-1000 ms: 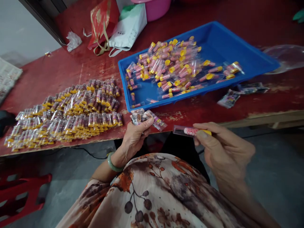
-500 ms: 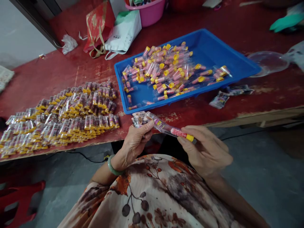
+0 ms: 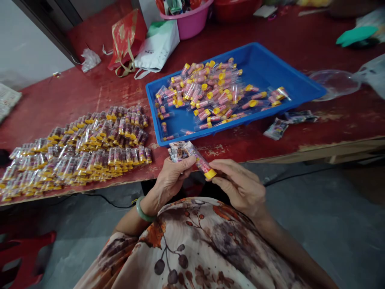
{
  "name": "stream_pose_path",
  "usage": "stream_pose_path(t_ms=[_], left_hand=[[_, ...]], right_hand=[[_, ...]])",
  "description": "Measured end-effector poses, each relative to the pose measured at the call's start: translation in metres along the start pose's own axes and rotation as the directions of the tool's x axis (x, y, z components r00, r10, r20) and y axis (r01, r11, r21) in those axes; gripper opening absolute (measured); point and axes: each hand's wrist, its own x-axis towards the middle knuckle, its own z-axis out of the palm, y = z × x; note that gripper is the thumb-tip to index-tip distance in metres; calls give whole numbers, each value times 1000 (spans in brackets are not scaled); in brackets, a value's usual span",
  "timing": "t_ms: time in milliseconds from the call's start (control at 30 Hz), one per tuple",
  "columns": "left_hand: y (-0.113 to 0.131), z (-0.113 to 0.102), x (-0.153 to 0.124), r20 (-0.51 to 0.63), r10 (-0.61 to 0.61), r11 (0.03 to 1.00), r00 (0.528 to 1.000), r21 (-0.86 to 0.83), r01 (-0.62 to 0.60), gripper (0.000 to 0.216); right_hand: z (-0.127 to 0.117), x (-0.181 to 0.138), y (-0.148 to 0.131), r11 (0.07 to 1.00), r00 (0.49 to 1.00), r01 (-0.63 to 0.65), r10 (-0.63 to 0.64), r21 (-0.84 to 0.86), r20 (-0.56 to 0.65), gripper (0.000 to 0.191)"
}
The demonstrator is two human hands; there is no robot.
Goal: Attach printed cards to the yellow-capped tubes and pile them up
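Note:
My left hand [image 3: 174, 176], with a green bangle at the wrist, is closed on a bunch of printed clear plastic sleeves [image 3: 177, 151]. Its thumb presses on the uppermost sleeve [image 3: 193, 151], which points toward my right hand. Inside that sleeve's near end is a clear tube of pink pieces [image 3: 203, 165] with a yellow cap. The fingertips of my right hand [image 3: 240, 186] are closed at the capped end of this tube. Just beyond my hands stands a blue tray [image 3: 270, 60] holding a loose heap of similar pink-filled tubes [image 3: 195, 90].
Stacked rows of sleeved tubes [image 3: 90, 160] cover the left of the red table [image 3: 120, 90]. Two loose packets [image 3: 276, 128] lie right of the tray. Bags [image 3: 158, 46] and a pink basin [image 3: 192, 24] stand behind. A red stool [image 3: 27, 257] is on the floor.
The tube has gone deeper into the sleeve, so that its yellow cap now sits near the sleeve's mouth. My right hand has moved left, toward my left hand.

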Motion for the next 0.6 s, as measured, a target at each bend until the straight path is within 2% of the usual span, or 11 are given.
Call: stream_pose_path(t_ms=[133, 467, 600], left_hand=[[1, 3, -4, 75, -69, 998, 995, 18, 68, 40], [-5, 7, -11, 35, -43, 999, 998, 7, 43, 41], [-5, 9, -12, 24, -41, 999, 999, 5, 41, 42]], right_hand=[[-1, 5, 0, 997, 992, 40, -47, -59, -121, 31], [16, 5, -4, 992, 951, 93, -113, -81, -287, 36], [18, 4, -4, 994, 953, 85, -100, -63, -285, 37]])
